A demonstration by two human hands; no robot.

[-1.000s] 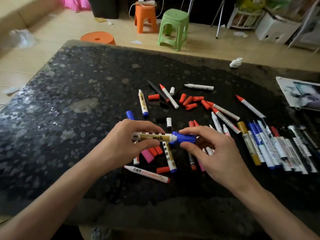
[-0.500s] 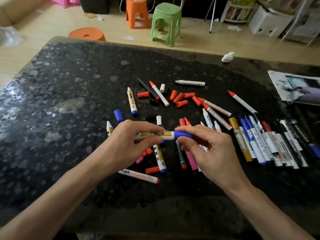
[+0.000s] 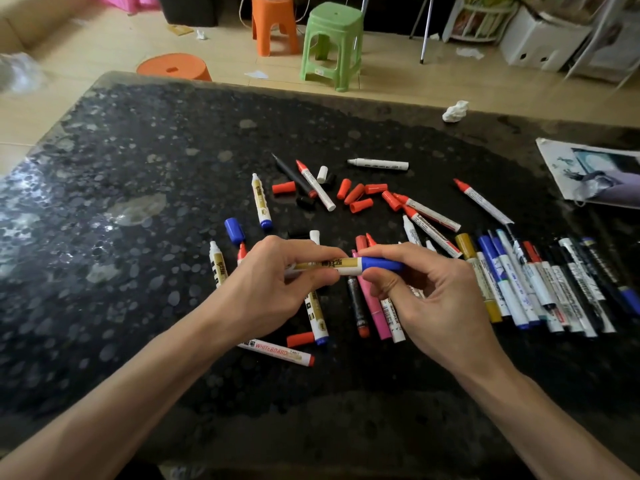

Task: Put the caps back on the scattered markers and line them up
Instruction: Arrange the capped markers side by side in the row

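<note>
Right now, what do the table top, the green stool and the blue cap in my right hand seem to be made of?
Table top: probably polished dark stone or a stone-look slab, going by the pale speckles and glossy reflections.
Green stool: moulded plastic, with uniform colour, a soft sheen and legs formed in one piece.
Blue cap: smooth plastic, with even colour and a faint highlight.

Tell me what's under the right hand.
Under the right hand lie a pink marker, a black marker and a white marker; it covers part of each.

Marker row (image 3: pixel 540 289) right of loose caps (image 3: pixel 356 197)
</note>
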